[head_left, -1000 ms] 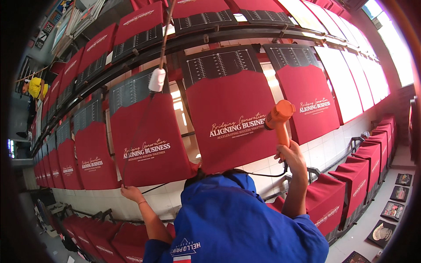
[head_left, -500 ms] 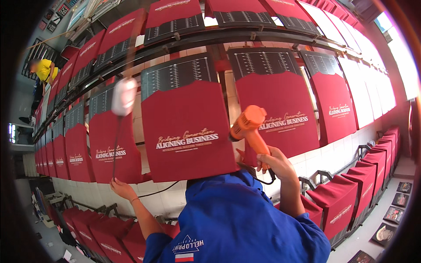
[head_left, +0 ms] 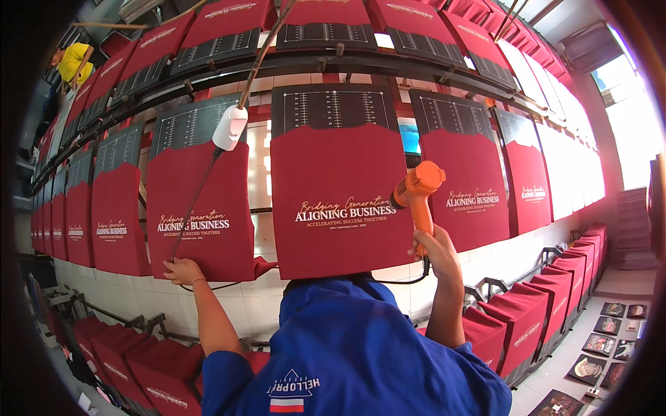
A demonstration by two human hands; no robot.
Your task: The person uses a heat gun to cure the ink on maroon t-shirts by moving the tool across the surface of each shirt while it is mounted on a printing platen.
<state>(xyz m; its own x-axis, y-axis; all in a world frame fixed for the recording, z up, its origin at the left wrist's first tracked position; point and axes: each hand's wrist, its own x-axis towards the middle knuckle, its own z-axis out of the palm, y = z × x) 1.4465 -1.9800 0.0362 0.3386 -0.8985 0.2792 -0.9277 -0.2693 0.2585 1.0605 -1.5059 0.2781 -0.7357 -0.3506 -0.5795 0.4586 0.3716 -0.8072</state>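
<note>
My right hand point(head_left: 438, 251) is wrapped round the handle of an orange heat gun point(head_left: 422, 179). Its dark nozzle points left, over the right edge of the red T-shirt point(head_left: 338, 166) in front of me. That shirt lies stretched on a dark board and bears a gold and white print. At the lower edge of the neighbouring red T-shirt point(head_left: 198, 166) on the left, my left hand point(head_left: 185, 271) pinches a thin black cable point(head_left: 194, 202). The cable runs up to a white socket block point(head_left: 230, 127), hanging above that shirt's upper right side. The heat gun's cord trails below my right hand.
A brown cord point(head_left: 261, 55) comes down from above to the socket block. Boards with red shirts point(head_left: 465, 173) line both sides, with a dark metal rail point(head_left: 229, 69) behind. More covered boards point(head_left: 528, 326) stand lower right. A person in yellow point(head_left: 74, 61) is far left.
The view has shifted, so the boards sit differently. Relative to the shirts, the heat gun has moved left to the middle shirt's edge. The socket block, blurred before, now shows sharply.
</note>
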